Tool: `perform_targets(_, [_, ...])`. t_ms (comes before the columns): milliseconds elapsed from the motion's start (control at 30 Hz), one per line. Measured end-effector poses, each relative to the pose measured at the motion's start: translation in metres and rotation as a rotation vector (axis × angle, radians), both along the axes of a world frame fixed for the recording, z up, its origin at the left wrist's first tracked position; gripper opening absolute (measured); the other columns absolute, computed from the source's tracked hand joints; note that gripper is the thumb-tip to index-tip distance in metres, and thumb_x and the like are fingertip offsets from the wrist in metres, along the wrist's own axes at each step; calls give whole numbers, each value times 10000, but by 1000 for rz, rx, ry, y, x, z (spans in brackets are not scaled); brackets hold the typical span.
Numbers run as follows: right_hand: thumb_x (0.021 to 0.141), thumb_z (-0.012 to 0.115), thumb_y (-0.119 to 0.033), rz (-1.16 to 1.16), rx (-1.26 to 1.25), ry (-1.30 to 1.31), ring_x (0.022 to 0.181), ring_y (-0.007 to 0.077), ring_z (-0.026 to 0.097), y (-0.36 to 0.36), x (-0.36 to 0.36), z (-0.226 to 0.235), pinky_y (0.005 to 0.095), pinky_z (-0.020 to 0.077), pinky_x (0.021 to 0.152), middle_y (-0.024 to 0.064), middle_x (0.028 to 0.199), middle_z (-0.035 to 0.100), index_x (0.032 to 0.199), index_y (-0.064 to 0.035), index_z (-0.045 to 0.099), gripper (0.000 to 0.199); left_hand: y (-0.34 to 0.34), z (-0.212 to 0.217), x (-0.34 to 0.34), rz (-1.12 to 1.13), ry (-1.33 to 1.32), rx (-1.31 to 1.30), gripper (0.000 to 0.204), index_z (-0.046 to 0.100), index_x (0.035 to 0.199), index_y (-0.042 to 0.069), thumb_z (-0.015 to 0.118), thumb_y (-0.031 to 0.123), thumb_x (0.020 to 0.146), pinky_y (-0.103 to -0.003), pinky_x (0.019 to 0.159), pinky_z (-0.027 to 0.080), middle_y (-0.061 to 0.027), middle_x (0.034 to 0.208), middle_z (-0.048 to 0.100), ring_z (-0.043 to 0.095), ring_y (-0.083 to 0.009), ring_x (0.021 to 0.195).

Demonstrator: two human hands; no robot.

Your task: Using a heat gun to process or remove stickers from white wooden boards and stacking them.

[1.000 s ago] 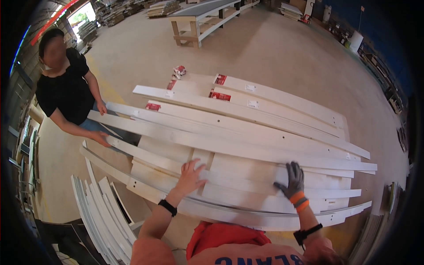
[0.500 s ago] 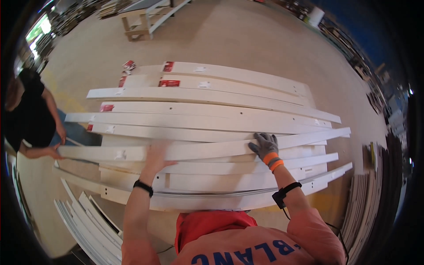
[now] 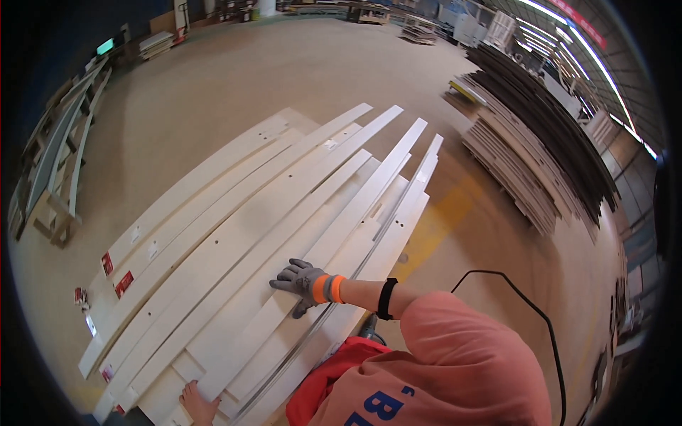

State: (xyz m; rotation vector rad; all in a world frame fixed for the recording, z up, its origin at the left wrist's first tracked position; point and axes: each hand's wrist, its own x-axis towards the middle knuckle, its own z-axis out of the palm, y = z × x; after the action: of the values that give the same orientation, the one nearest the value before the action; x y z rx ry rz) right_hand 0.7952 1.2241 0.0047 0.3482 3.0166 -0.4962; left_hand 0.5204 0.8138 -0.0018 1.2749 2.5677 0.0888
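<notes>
Beyond the red cloth (image 3: 323, 373), we see a white board (image 3: 352, 213) lying under the gloved right hand (image 3: 302, 284), fingers spread. Left of the cloth, the bare left hand (image 3: 199, 406) is at the board's near end; we cannot tell its grip. Dark planks (image 3: 540, 117) lie stacked well rightward.

On the smooth beige floor (image 3: 234, 78) there is a faded yellow stripe (image 3: 439, 231); long wooden bench with grey top (image 3: 51, 160) stands left, long white tube lights (image 3: 598, 62) shine upper right.
</notes>
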Motion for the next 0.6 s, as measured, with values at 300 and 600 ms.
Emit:
perform_targets(300, [640,776,-528,-14,-6,-54,1247,306,449,3,12,4,479,285,1114,113,1287,510,1369,-103,431,911,-20,-33,-5,54,-29,6,751,533,1160,86,849,262,502,-469,1007,335,-136,1093,550,494,-330,1096])
perform_targets(600, [803,635,-579,-129,-33,57,1340,352,361,33,-42,7,428,240,1139,185,1440,416,1394,-22,424,839,-2,-3,-7,237,-396,354,545,638,1131,56,796,357,706,-401,995,422,-164,1147,574,501,-339,1153])
